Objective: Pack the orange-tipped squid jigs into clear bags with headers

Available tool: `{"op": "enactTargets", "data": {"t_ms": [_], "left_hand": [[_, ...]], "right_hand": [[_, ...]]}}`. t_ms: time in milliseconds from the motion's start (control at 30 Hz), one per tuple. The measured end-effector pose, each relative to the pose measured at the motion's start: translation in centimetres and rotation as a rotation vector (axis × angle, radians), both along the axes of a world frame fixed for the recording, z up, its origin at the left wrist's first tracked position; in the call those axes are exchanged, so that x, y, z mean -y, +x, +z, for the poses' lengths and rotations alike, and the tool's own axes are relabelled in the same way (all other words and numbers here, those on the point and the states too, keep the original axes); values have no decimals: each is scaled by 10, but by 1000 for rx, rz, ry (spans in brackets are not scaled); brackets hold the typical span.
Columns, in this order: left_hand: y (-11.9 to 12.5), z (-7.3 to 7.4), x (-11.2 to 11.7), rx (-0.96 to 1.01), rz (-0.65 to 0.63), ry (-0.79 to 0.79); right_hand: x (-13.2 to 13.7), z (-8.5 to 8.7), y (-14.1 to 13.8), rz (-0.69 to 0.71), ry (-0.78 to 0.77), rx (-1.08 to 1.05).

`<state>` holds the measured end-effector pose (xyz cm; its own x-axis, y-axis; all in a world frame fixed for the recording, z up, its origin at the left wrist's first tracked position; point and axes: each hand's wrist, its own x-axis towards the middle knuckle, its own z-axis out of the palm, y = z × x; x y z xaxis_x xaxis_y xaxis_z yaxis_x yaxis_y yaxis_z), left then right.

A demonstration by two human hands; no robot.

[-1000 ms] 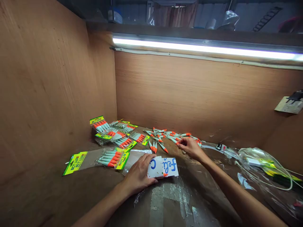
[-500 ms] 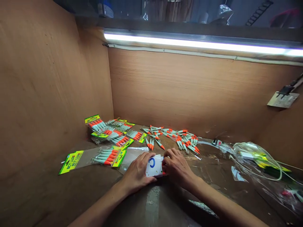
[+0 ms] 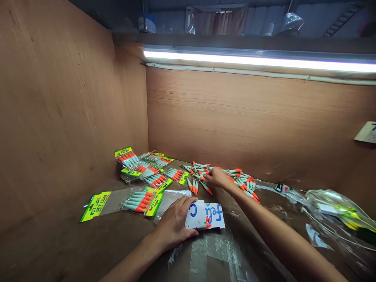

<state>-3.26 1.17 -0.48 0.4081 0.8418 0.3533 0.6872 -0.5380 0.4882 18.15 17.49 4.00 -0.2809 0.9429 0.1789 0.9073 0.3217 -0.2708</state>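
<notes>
Our left hand (image 3: pixel 176 224) lies flat and open on the white card (image 3: pixel 216 213), pressing it onto the table (image 3: pixel 211 254). Our right hand (image 3: pixel 216 177) is stretched far ahead, at the loose floats (image 3: pixel 243 181), with its fingers curled down. We cannot tell if it holds one. The floats lie past the card and point many ways. The right hand is nearer them. Filled bags (image 3: pixel 141 199) sit to the left.

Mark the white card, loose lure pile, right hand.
white card (image 3: pixel 216 214): head view, bare right part with blue lettering.
loose lure pile (image 3: pixel 245 183): head view, lures right of the wrist.
right hand (image 3: pixel 216 178): head view, back of hand.
</notes>
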Motion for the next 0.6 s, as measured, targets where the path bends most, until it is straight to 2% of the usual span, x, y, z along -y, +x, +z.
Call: {"op": "enactTargets", "data": {"t_ms": [100, 267, 467, 600], "left_hand": [[-1, 0, -1, 2, -4, 23], [-1, 0, 0, -13, -20, 31], [0, 2, 2, 27, -6, -1], [-1, -3, -3, 78, 15, -15]], "right_hand": [[-24, -13, -13, -85, -46, 33], [-37, -23, -20, -144, -83, 10], [-34, -5, -15, -108, -36, -191], [-11, 3, 17, -42, 36, -385]]}}
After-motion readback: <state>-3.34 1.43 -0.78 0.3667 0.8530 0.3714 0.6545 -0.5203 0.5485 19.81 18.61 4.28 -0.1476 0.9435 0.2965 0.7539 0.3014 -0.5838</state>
